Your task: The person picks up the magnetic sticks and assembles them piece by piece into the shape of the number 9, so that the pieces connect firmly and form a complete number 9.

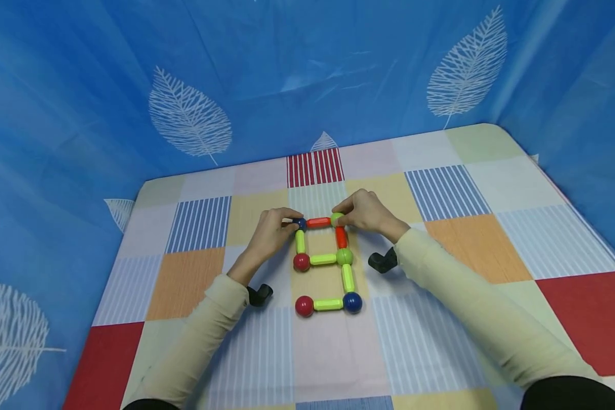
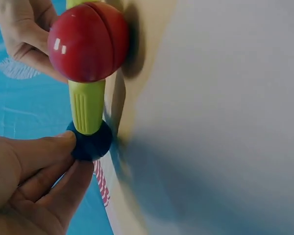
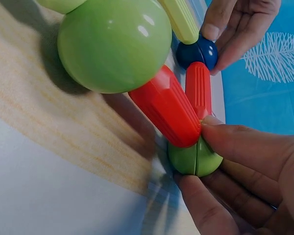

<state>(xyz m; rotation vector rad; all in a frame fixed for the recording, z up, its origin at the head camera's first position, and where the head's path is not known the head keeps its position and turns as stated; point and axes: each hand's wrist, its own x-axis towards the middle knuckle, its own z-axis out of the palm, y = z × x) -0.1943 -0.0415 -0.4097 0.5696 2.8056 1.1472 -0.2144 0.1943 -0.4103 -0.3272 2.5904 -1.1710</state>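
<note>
A figure of coloured balls and rods lies flat on the table. My left hand [image 1: 271, 230] pinches the blue ball [image 2: 92, 142] at its far left corner between thumb and fingers. At the far right corner, the thumb and fingers of my right hand [image 1: 366, 212] pinch a green ball [image 3: 196, 157]. A red rod [image 1: 319, 222] joins these two balls. Another red rod [image 1: 341, 237] runs down to a second green ball [image 1: 344, 257]. Yellow-green rods link a red ball [image 1: 301, 262], a nearer red ball [image 1: 304, 306] and a second blue ball [image 1: 352, 302].
The table is covered by a patchwork-patterned cloth [image 1: 333, 364]. Blue curtains with white leaf prints [image 1: 307, 74] hang behind it and at both sides. Black wrist mounts [image 1: 382, 261] stick out beside both sleeves.
</note>
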